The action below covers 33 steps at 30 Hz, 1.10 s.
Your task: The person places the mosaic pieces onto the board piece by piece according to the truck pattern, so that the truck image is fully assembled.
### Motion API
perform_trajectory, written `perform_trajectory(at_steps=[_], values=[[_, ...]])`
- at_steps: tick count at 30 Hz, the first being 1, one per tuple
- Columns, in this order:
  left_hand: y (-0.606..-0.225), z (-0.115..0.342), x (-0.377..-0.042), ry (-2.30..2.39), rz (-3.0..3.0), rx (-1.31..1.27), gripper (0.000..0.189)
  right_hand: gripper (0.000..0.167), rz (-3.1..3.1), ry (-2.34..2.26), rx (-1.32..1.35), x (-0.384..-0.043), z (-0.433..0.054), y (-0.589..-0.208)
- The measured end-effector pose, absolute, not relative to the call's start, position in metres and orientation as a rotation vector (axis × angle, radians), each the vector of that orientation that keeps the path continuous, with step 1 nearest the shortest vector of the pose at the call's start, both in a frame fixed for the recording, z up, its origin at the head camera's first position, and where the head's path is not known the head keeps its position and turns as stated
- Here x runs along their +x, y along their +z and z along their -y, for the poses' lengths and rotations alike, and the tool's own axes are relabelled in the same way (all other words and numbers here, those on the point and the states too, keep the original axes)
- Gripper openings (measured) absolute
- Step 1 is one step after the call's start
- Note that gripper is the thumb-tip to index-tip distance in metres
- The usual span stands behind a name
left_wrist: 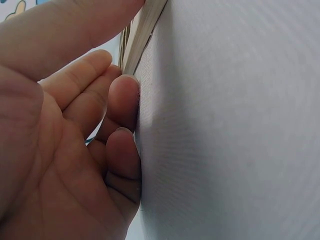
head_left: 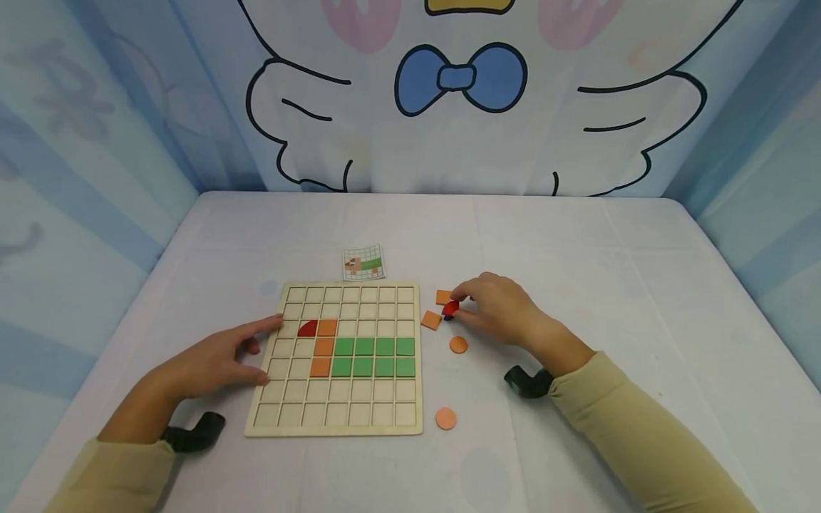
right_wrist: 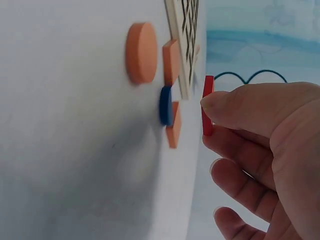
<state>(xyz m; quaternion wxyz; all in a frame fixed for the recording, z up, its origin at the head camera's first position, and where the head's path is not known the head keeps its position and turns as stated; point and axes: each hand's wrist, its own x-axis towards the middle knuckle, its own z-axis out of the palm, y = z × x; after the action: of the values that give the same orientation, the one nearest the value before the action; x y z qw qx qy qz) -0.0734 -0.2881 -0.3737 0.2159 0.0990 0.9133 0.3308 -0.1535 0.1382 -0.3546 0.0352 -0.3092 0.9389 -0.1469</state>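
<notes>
My right hand [head_left: 500,306] pinches a small red piece [right_wrist: 207,107] between thumb and fingertips, just above the table. A dark blue piece [right_wrist: 166,106] lies below it beside two orange square tiles [head_left: 430,320]. At the left edge of a wooden grid board [head_left: 333,431], my left hand [head_left: 205,363] rests with thumb and a finger touching the frame, holding nothing. Set in the grid are a red quarter-round tile [head_left: 308,328], a column of orange tiles [head_left: 323,347] and two rows of green tiles [head_left: 364,347].
Behind the board lies a small picture card [head_left: 363,263] with a gridded pattern. Two orange discs, one nearer the board's middle [head_left: 458,345] and a paler disc [head_left: 445,418] closer to me, lie right of the board. A printed curtain [head_left: 462,149] stands behind the white table.
</notes>
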Motion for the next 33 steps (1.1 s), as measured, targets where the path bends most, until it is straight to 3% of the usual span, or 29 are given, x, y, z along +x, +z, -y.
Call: perform_trajectory(at_steps=[28, 33], values=[[-0.368, 0.278, -0.081, 0.764, -2.615, 0.275, 0.088, 0.024, -2.781, -0.517, -1.079, -0.143, -0.091, -0.346], [-0.367, 0.277, -0.079, 0.727, -2.624, 0.181, 0.088, 0.026, -2.767, -0.498, -1.103, -0.142, -0.080, -0.346]])
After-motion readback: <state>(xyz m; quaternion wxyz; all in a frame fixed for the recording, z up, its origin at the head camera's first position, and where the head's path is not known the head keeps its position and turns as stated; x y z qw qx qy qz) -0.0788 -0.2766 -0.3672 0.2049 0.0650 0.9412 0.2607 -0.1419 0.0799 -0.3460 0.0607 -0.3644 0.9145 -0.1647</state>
